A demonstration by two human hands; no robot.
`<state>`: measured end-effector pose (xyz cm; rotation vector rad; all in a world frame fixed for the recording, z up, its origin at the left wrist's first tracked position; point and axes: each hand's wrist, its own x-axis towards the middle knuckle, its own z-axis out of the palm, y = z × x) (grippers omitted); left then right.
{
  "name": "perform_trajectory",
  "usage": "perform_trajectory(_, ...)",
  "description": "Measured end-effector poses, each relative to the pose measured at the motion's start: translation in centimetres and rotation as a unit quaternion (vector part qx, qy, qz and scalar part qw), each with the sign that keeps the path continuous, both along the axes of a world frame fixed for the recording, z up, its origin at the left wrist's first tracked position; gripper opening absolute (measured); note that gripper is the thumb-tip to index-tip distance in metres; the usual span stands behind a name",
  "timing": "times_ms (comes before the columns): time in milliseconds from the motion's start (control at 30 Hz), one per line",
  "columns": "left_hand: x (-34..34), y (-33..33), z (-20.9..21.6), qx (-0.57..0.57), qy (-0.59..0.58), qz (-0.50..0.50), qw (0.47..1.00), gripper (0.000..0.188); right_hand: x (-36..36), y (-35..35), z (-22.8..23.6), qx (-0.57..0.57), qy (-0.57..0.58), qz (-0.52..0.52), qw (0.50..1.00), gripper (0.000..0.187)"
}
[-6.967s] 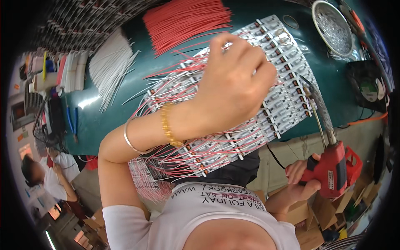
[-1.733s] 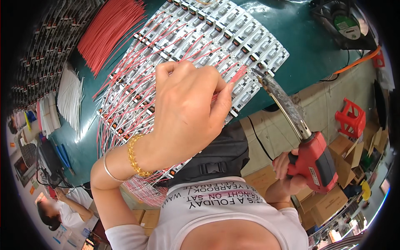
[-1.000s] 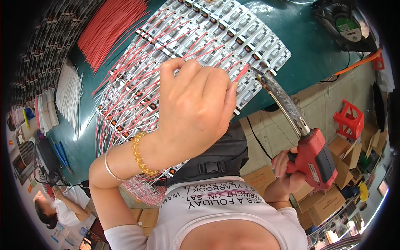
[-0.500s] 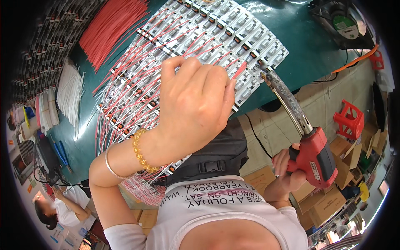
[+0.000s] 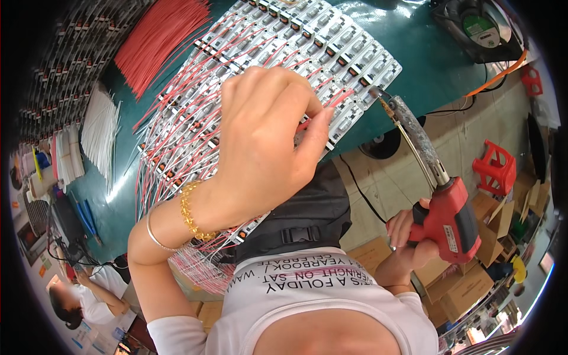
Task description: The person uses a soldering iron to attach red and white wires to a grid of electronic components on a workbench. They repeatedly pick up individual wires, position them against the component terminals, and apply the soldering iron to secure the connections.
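A large panel of small white circuit boards (image 5: 370,65) with metal and black-and-orange parts lies on the green table. Rows of thin red and white wires trail off it to the left. My left hand (image 5: 269,127) is over the panel, its fingers closed on a few red wires (image 5: 341,97) that stick out past the thumb toward the right edge of the boards. My right hand (image 5: 411,236) is wrapped round the handle of a red and black soldering gun (image 5: 452,222). The gun's tip points up and left, close to the panel's right edge; whether it touches cannot be made out.
Bundles of red wires (image 5: 157,44) and white wires (image 5: 99,136) lie left of the panel. More boards (image 5: 77,65) are stacked at far left. A black fan (image 5: 482,32) stands at the back right. Beyond the table are a red stool (image 5: 496,167), cardboard boxes (image 5: 464,296) and another person (image 5: 97,296).
The thumb of my left hand has dropped away from the fingers, widening the gap where red wire shows. The panel sits slightly further left, and the gun's tip is a little higher and rightward.
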<state>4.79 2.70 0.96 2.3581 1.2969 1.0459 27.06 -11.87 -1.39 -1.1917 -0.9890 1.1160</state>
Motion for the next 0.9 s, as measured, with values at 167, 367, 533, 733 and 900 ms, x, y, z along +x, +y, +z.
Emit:
perform_trajectory(167,0.5,-0.5,-0.6,-0.044,0.029,-0.003,0.999,0.014,0.3,-0.4,-0.2,-0.010,-0.019,0.025,0.999,0.082)
perform_trajectory(367,0.5,-0.6,-0.7,-0.036,0.040,-0.002,0.999,0.014,0.3,-1.1,-0.7,-0.041,0.017,0.004,0.999,0.075)
perform_trajectory(533,0.6,-0.6,-0.8,-0.029,0.041,-0.001,0.999,0.014,0.5,-0.6,-0.3,-0.023,-0.023,0.033,0.999,0.076)
perform_trajectory(733,0.6,-0.6,-0.8,-0.026,0.039,0.001,0.999,0.014,0.5,-0.6,-0.1,-0.016,-0.026,0.019,0.999,0.084)
perform_trajectory(900,0.7,-0.6,-0.8,-0.023,0.042,-0.001,0.999,0.014,0.7,-0.7,-0.4,-0.006,-0.015,0.020,1.000,0.087)
